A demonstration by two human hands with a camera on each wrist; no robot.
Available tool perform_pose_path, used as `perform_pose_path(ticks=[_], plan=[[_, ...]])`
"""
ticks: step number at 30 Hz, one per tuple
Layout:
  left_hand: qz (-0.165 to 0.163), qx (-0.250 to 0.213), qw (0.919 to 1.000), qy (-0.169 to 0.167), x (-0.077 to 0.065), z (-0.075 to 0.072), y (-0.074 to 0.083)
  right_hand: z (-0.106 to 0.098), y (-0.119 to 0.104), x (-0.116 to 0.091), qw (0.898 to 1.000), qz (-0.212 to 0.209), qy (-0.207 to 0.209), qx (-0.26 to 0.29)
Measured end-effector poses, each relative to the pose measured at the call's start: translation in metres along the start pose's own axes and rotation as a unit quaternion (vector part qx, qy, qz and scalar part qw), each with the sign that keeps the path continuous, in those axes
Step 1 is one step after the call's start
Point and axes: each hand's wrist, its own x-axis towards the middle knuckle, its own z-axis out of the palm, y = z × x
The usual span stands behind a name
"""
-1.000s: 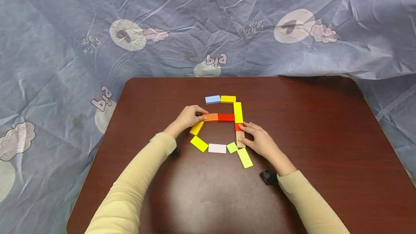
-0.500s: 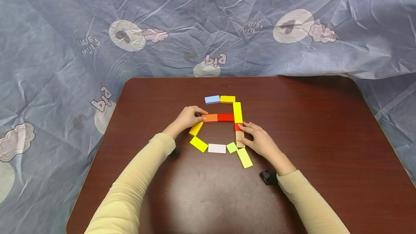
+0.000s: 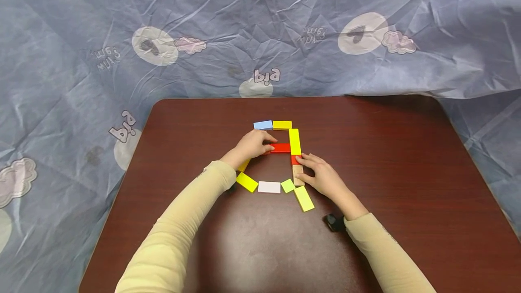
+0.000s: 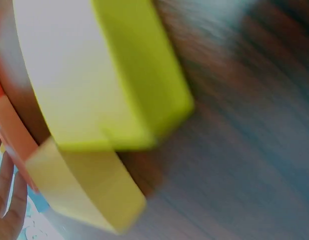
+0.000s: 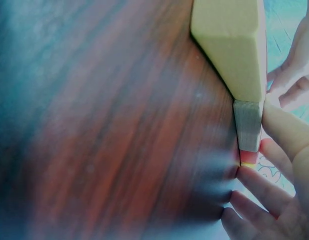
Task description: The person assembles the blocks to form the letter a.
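In the head view my left hand point(image 3: 253, 144) reaches over the row's left side, thumb and forefinger pinching the left end of a long red block point(image 3: 281, 148). It covers most of an orange block, whose side shows in the left wrist view point(image 4: 19, 137). My right hand point(image 3: 323, 176) rests along the right-hand column, with relaxed fingers. Its forefinger touches a small red block point(image 3: 296, 160) and its thumb lies against a plain wooden block point(image 3: 298, 175). A bright yellow block point(image 3: 295, 141) stands in line beyond the small red one.
A blue block point(image 3: 262, 125) and a yellow block point(image 3: 282, 125) lie at the back. Yellow point(image 3: 247, 182), white point(image 3: 269, 187) and green point(image 3: 288, 186) blocks line the front, with a pale yellow block point(image 3: 304, 198) slanting off. The brown table point(image 3: 386, 148) meets a printed cloth point(image 3: 244, 26) behind.
My left hand has slid right from the orange block's left end to the red block's left end, covering the orange block. My right hand stays in place. The view shifts slightly.
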Motion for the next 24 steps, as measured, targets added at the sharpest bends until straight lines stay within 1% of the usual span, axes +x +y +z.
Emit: perform_pose_path(ticks=[5, 9, 16, 24], plan=[[-0.006, 0.011, 0.9999, -0.005, 0.007, 0.003, 0.011, 0.001, 0.001, 0.000, 1.000, -0.002, -0.001, -0.002], [-0.007, 0.000, 1.0000, -0.002, 0.008, 0.004, 0.013, 0.001, 0.003, 0.000, 1.000, -0.002, 0.000, -0.002], [-0.007, -0.028, 0.9996, -0.004, 0.006, 0.006, 0.010, 0.000, 0.003, 0.000, 1.000, -0.001, 0.002, 0.000], [0.012, -0.020, 0.9997, -0.002, 0.007, 0.009, 0.009, 0.001, 0.002, 0.000, 1.000, -0.002, 0.001, -0.003]])
